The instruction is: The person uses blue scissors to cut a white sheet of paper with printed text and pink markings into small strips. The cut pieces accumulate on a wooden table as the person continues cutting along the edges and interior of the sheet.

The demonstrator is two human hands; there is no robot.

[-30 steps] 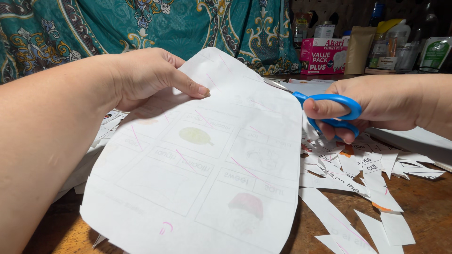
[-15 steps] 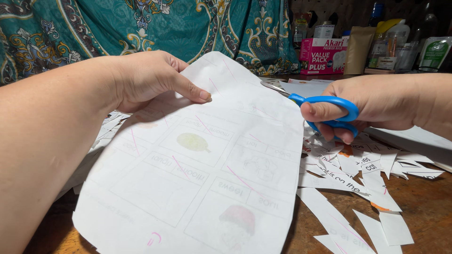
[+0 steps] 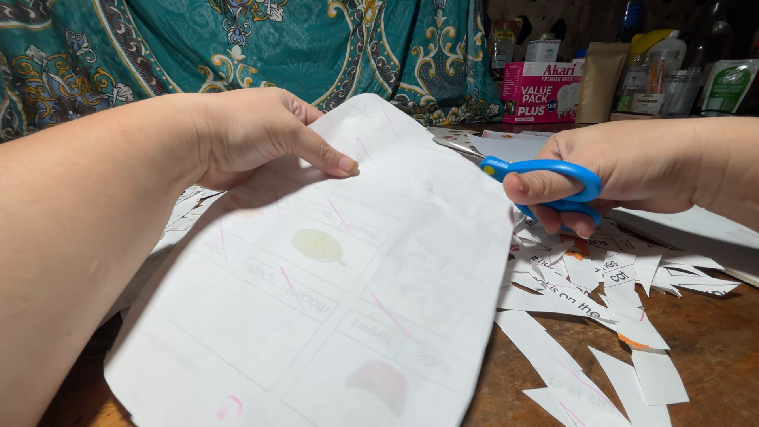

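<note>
Paper sheet point(image 3: 332, 285) pinched by left hand point(image 3: 253, 134), blue scissors point(image 3: 538, 178) gripped by right hand point(image 3: 624, 170), scraps point(image 3: 601, 292) strewn on wooden table point(image 3: 711, 340), patterned teal cloth point(image 3: 237, 39) hung behind

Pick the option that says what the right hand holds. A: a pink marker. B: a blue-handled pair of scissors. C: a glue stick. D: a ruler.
B: the right hand has its fingers through the blue loops of the scissors, blades pointing toward the sheet that the left hand grips.
</note>
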